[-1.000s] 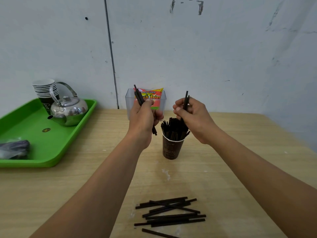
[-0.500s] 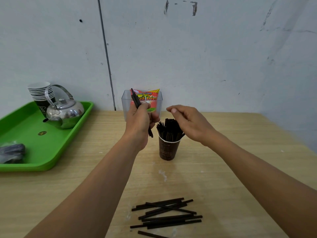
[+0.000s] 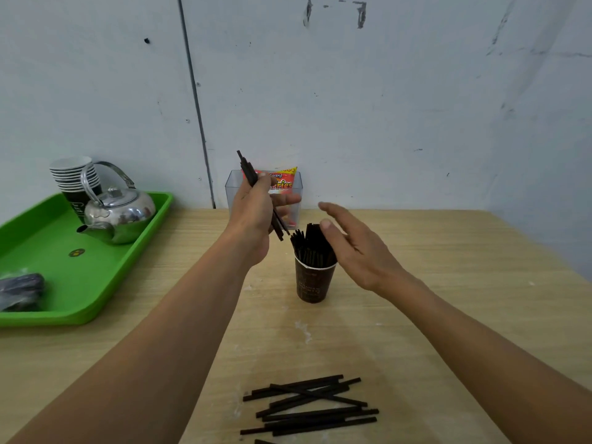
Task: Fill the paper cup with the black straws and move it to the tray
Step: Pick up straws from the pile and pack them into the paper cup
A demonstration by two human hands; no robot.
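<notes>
I am gripping a thin bundle (image 3: 248, 169) of stiff black straws in my left hand (image 3: 253, 213). My fingers and thumb are curling round its middle. The bundle is tilting, its top end leaning far and left above my knuckles and its bottom end poking out under my palm. My right hand (image 3: 355, 248) is hovering wide, fingers straight, holding nothing. Its thumb is lying just beside the filling (image 3: 307, 248) of straws; whether it is touching them I cannot tell.

Those straws are standing packed in the cup (image 3: 314, 282), a tapered brown paper one with a white rim. It is standing upright on the pale wood-grain table (image 3: 448, 283), between my hands and well apart from the tray (image 3: 96, 283).

Near me a flat pile (image 3: 310, 408) of straws is lying criss-crossed. The green plastic tray at left is carrying a shiny round metal kettle (image 3: 120, 209), a stack (image 3: 72, 174) of paper cups and a dark crumpled thing (image 3: 20, 288). Beyond my left hand a clear box (image 3: 232, 190) is holding a glossy snack bag (image 3: 283, 181).
</notes>
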